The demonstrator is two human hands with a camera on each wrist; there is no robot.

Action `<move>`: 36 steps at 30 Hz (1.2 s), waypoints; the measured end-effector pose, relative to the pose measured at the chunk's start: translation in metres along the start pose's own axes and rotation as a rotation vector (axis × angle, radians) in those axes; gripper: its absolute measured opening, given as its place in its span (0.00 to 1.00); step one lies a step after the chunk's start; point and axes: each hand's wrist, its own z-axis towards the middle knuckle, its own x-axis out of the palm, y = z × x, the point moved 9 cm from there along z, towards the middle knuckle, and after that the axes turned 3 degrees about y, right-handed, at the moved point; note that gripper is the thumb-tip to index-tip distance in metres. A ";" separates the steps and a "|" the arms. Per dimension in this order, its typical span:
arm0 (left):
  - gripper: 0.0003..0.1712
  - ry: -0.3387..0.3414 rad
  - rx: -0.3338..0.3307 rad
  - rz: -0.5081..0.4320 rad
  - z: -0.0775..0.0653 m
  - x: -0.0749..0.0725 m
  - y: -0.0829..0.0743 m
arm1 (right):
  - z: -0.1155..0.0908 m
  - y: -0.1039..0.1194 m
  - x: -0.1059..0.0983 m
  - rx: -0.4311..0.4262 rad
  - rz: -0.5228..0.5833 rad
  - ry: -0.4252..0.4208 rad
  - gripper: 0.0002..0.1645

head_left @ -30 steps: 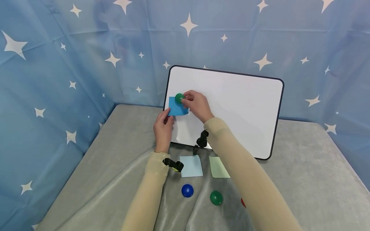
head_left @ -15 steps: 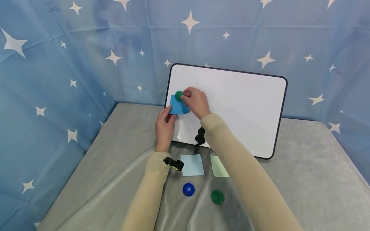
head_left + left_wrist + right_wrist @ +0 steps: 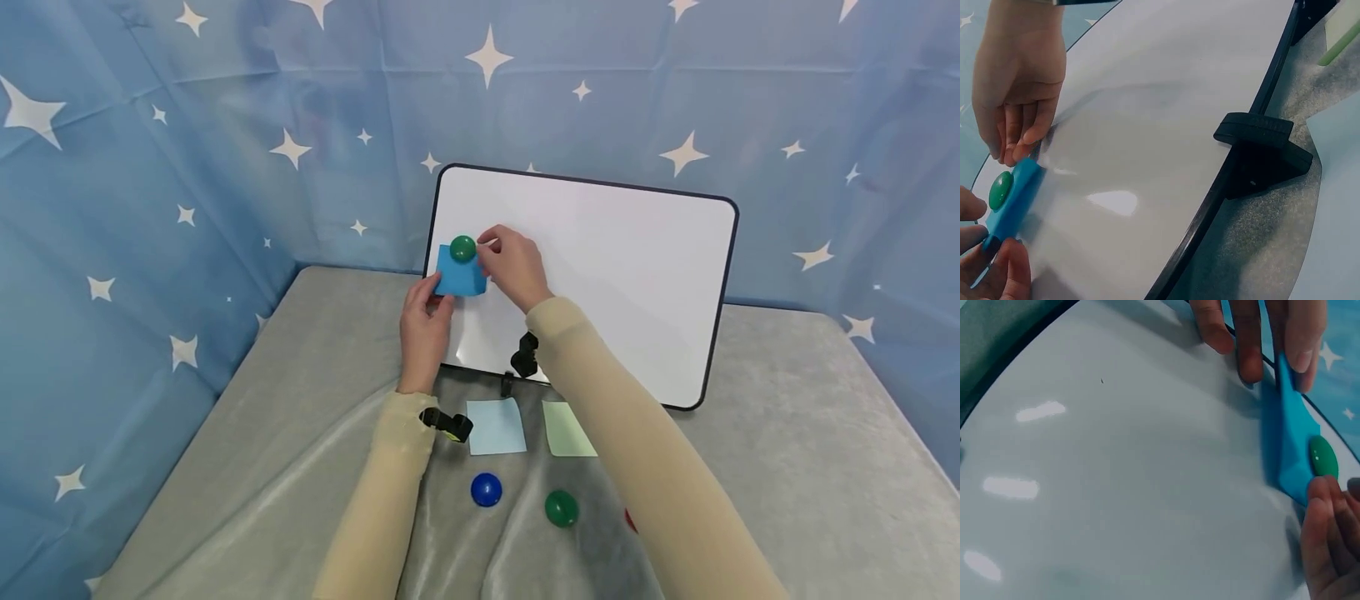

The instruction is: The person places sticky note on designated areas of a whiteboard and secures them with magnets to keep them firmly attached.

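Observation:
A blue sticky note (image 3: 460, 282) lies near the left edge of a leaning whiteboard (image 3: 615, 283), a round green magnet (image 3: 462, 248) at its top. My left hand (image 3: 423, 337) pinches the note's lower left corner between thumb and fingers. In the right wrist view the note (image 3: 1297, 447) bows away from the board. My right hand (image 3: 516, 267) is just right of the magnet, its fingertips at the note's right edge and holding nothing. From the left wrist, my right hand (image 3: 1019, 94) shows with fingers extended down to the note's corner.
On the grey cloth (image 3: 285, 417) before the board lie a light blue note (image 3: 497, 427), a pale green note (image 3: 567, 432), a blue magnet (image 3: 487, 490) and another green magnet (image 3: 562, 508). My right sleeve partly covers a red piece (image 3: 631, 521). Black feet (image 3: 1260, 150) support the board.
My right fingers have let go of the green magnet and now sit slightly right of it. The magnet stays on the note, and my left hand keeps its place. The view shifts slightly.

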 end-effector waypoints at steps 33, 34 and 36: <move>0.18 0.407 -0.029 0.147 -0.023 0.010 -0.039 | -0.114 -0.014 -0.035 -0.180 -0.005 0.174 0.15; 0.19 0.442 -0.016 0.193 -0.025 0.011 -0.041 | -0.118 -0.014 -0.036 -0.185 -0.008 0.185 0.15; 0.20 0.506 0.001 0.275 -0.030 0.014 -0.043 | -0.127 -0.015 -0.038 -0.195 -0.024 0.206 0.14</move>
